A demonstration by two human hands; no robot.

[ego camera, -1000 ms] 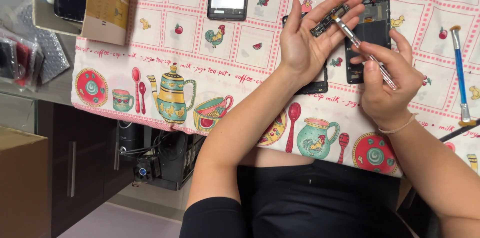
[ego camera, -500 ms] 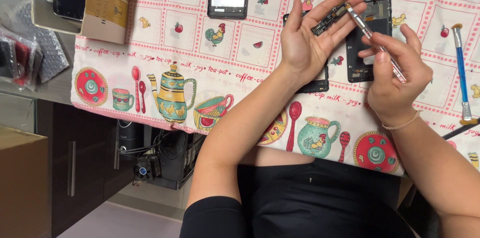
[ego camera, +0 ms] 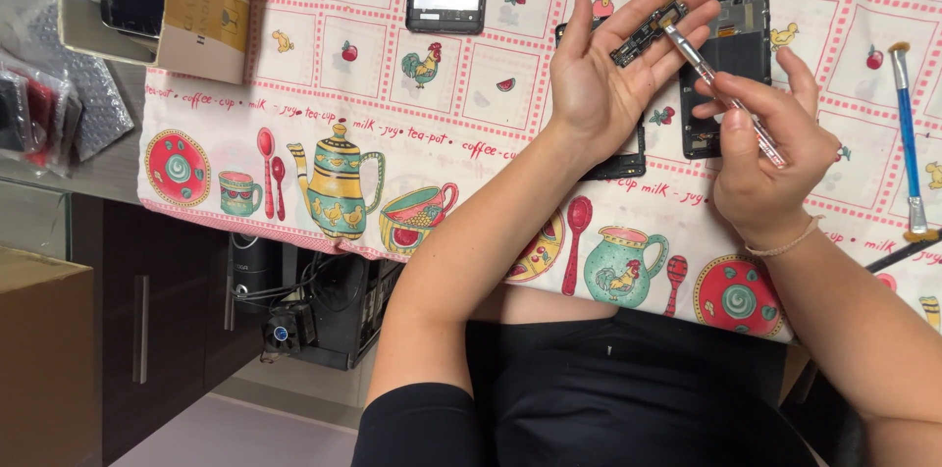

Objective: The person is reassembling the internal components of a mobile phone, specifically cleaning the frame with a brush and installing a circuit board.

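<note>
My left hand [ego camera: 603,75] lies open, its fingers cradling a small circuit strip [ego camera: 648,32]; my right hand [ego camera: 760,148] pinches a screwdriver [ego camera: 721,89] touching that strip, beside the phone frame [ego camera: 731,45].

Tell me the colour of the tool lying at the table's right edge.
Blue handle with a gold tip, head view.
</note>
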